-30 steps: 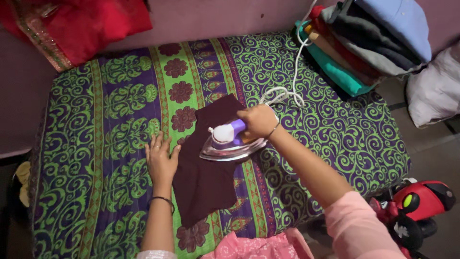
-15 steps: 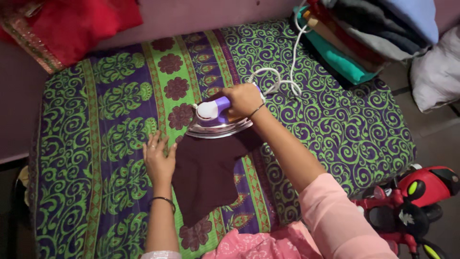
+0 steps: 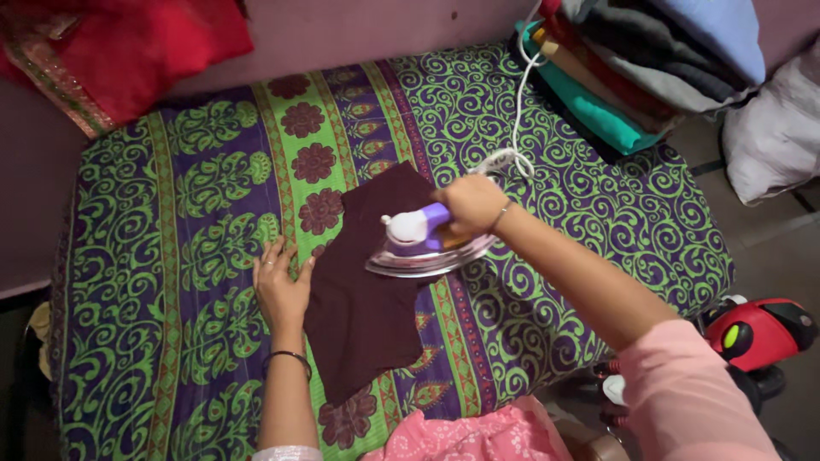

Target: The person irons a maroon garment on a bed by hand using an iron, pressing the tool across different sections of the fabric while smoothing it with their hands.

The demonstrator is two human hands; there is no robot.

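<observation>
A dark maroon cloth (image 3: 363,290) is laid flat at the centre of the frame on a bed cover (image 3: 598,213) patterned in green and purple. The right hand (image 3: 470,205) is closed around the purple handle of an electric iron (image 3: 423,248), whose metal soleplate is set on the upper right part of the cloth. The left hand (image 3: 280,286) is pressed flat, fingers spread, on the cover at the cloth's left edge, with the thumb touching the fabric; nothing is gripped by it. A dark bangle (image 3: 286,358) is worn on the left wrist. A white cord (image 3: 517,119) is seen running from just behind the right hand toward the upper right of the frame, where a stack of folded clothes (image 3: 649,60) is placed. A red garment (image 3: 111,51) is noted at upper left, a pink fabric (image 3: 461,435) at the lower edge, and a red toy (image 3: 756,333) at lower right, off the bed.
</observation>
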